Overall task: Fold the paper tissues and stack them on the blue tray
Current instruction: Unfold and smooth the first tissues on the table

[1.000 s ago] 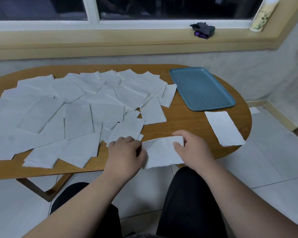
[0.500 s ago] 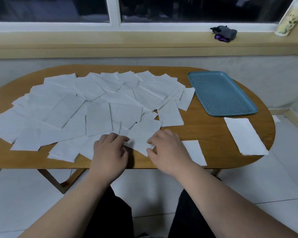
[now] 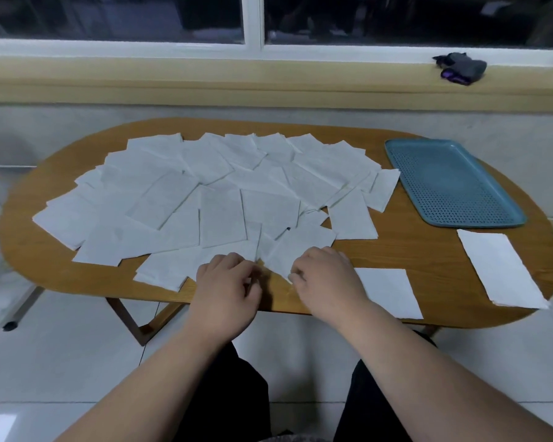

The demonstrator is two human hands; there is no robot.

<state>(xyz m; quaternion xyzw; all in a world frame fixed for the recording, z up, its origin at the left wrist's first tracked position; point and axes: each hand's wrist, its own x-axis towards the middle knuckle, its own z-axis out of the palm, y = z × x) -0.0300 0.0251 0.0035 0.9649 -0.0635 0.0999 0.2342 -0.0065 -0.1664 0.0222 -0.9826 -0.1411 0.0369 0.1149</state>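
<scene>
Several unfolded white tissues (image 3: 221, 193) lie spread and overlapping across the left and middle of the wooden table (image 3: 409, 247). At the near edge of the spread, my right hand (image 3: 328, 277) pinches the lower corner of one tissue (image 3: 300, 247). My left hand (image 3: 227, 282) has its fingers curled at that tissue's left corner. A folded tissue (image 3: 388, 291) lies flat just right of my right hand. Another white tissue (image 3: 500, 269) lies at the table's right end. The blue perforated tray (image 3: 450, 183) sits at the back right with nothing on it.
A window sill runs behind the table, with a dark grey and purple object (image 3: 462, 70) on it. Below the table is pale tiled floor. My knees in dark trousers (image 3: 364, 393) are under the near edge.
The folded tissue left my hands and now lies on the table to the right. Both hands moved left and forward onto a tissue at the spread's near edge.
</scene>
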